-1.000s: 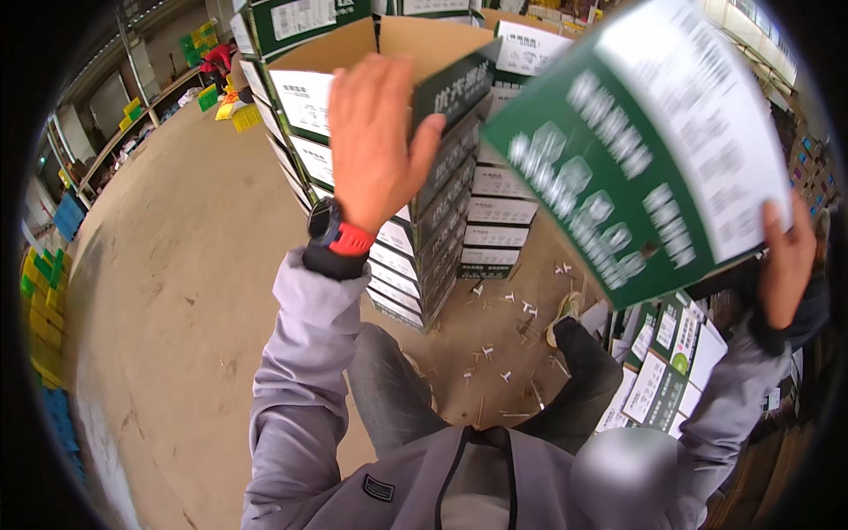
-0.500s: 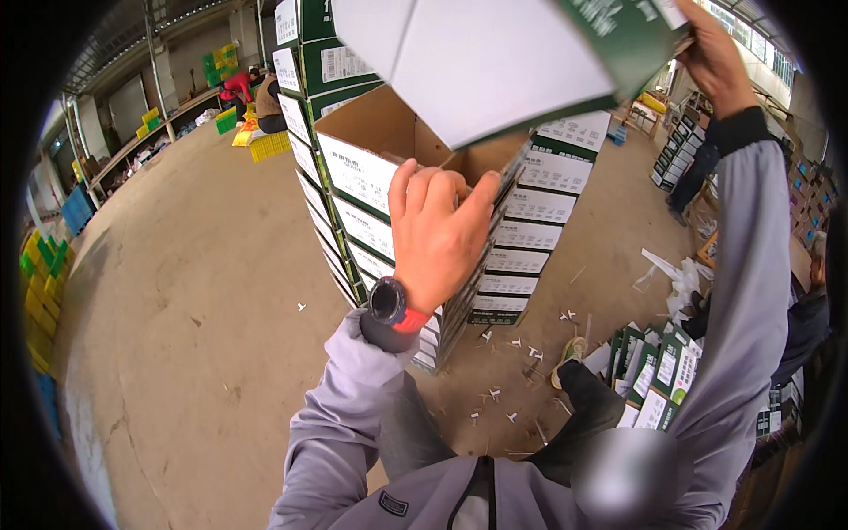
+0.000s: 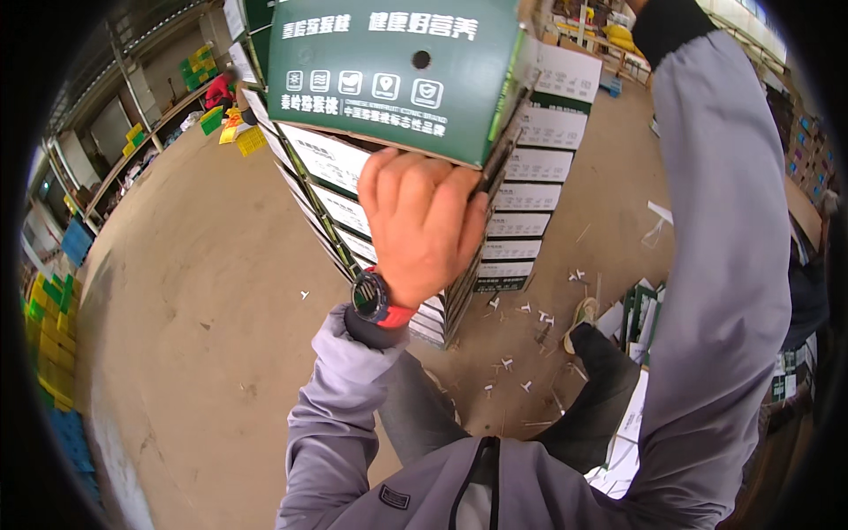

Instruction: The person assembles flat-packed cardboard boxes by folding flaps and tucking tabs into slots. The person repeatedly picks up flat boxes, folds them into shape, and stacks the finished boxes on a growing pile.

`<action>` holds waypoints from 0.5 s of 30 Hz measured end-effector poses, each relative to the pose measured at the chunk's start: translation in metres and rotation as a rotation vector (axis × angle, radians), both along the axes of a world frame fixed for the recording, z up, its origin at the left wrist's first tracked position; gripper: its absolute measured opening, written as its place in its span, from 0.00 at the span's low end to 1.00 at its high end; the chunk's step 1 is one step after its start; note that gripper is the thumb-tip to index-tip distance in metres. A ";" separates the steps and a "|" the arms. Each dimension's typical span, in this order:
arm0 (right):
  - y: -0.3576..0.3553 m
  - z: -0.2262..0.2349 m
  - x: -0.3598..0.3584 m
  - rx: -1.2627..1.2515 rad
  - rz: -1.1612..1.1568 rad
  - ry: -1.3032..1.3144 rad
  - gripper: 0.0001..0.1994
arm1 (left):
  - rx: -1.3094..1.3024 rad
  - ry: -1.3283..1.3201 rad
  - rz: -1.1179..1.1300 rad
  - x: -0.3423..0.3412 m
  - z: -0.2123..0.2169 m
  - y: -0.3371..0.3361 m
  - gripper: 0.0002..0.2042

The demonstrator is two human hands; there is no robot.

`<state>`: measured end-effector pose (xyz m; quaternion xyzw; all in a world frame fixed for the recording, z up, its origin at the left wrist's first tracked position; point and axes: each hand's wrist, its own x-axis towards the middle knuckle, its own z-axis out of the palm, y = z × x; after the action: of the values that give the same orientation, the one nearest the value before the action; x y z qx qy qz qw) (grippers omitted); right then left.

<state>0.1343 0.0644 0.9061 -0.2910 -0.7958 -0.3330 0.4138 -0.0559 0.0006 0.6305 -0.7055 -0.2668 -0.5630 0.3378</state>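
Observation:
A green carton lid (image 3: 380, 53) with white print and a small round hole sits over the top carton (image 3: 331, 163) of a tall stack, covering its opening. At that carton's near corner, my left hand (image 3: 420, 221) has its fingers bent over the upper edge, directly under the lid's lower border. Of my right hand (image 3: 634, 4) only a sliver shows at the top edge, beyond the dark cuff. Its fingers are out of the picture, so its hold is hidden.
More stacked white-and-green cartons (image 3: 552, 132) rise just behind on the right. Flattened cardboard pieces (image 3: 638, 314) lie by my foot, and small white scraps (image 3: 526, 386) litter the floor. Yellow and green crates (image 3: 53, 340) stand at far left. A person in red (image 3: 219, 88) is in the background.
The lid has come down and turned from its white side to its green face, covering the open carton. My right arm has swung forward and left. My left hand stays at the rim.

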 end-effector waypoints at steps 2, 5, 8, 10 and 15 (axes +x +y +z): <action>0.001 -0.010 -0.003 -0.008 -0.018 -0.017 0.17 | 0.021 -0.026 -0.006 0.001 0.001 0.003 0.15; 0.000 -0.021 -0.006 -0.020 -0.068 -0.049 0.16 | -0.069 -0.001 -0.012 -0.004 0.009 0.003 0.13; -0.003 -0.037 -0.009 -0.028 -0.101 -0.059 0.16 | -0.072 0.080 -0.005 0.003 0.029 0.016 0.10; -0.003 -0.067 -0.023 -0.064 -0.155 -0.098 0.17 | -0.050 0.005 -0.056 0.004 0.018 0.038 0.09; 0.006 -0.175 -0.063 0.196 0.047 0.211 0.23 | -0.062 -0.011 0.207 -0.050 -0.011 0.119 0.16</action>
<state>0.0715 0.0703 0.7307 -0.2638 -0.7181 -0.3670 0.5292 -0.1059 0.1192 0.6198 -0.6813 -0.3574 -0.5204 0.3706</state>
